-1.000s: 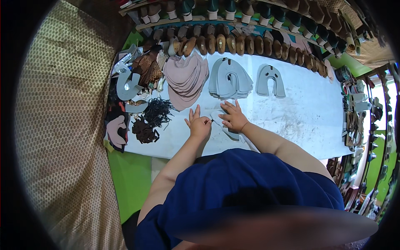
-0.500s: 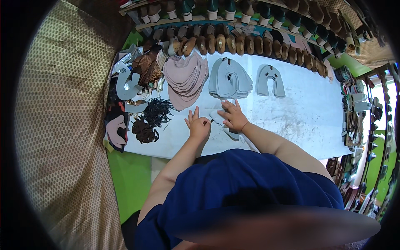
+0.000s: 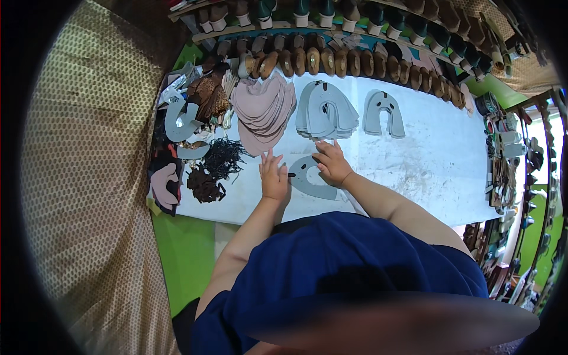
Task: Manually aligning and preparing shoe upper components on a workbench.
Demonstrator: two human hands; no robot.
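Grey U-piece point(image 3: 313, 188), flat on tabletop point(image 3: 438, 136), near side of grey stack point(image 3: 307, 115). Prob. light, thin, semi-stiff; best pinched at outer edge. L grip point(image 3: 274, 176) loosely spread; R grip point(image 3: 332, 163) spread, fingers over piece.

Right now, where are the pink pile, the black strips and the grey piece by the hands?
Pink pile point(image 3: 264, 111): head view, its middle.
Black strips point(image 3: 223, 158): head view, heap's middle.
Grey piece point(image 3: 302, 180): head view, its left part.
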